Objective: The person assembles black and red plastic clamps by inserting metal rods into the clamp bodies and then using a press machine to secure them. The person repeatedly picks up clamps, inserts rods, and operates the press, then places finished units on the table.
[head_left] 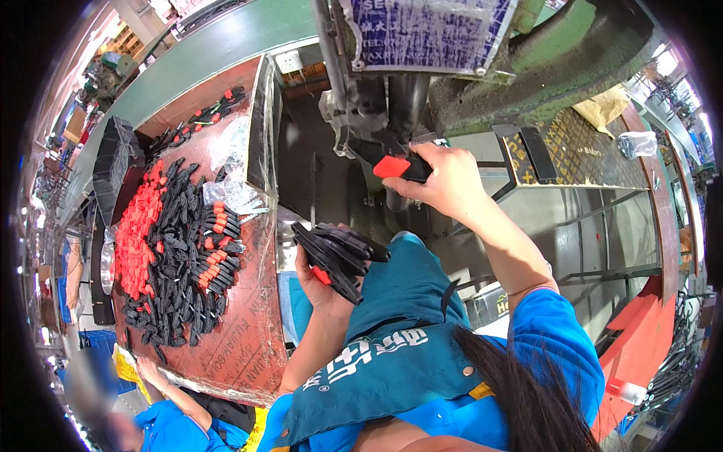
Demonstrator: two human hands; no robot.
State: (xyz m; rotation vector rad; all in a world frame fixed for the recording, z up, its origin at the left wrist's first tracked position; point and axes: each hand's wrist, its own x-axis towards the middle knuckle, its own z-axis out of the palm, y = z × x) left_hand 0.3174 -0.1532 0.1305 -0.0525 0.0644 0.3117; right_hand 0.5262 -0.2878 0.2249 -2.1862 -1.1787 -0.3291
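Note:
My right hand [458, 181] pinches a black plastic part with a red section [392, 166] between thumb and fingers. Its far end reaches to the dark metal head of a green machine [538, 79]; whether the two touch I cannot tell. Lower down, my left hand [320, 292] grips several similar black plastic parts [343, 252] in a fanned bundle above my lap, one showing red. To the left, a large heap of black parts [184, 264] covers a red-brown board table [252, 331], with a mass of small red pieces [139, 237] along its left side.
A dark box [120, 162] and clear plastic film [230, 197] are by the heap. A co-worker's arm [177, 395] reaches to the table's near left corner. On the right, a patterned table [591, 154] carries a black phone-like slab [538, 153]. A red panel [640, 350] stands near right.

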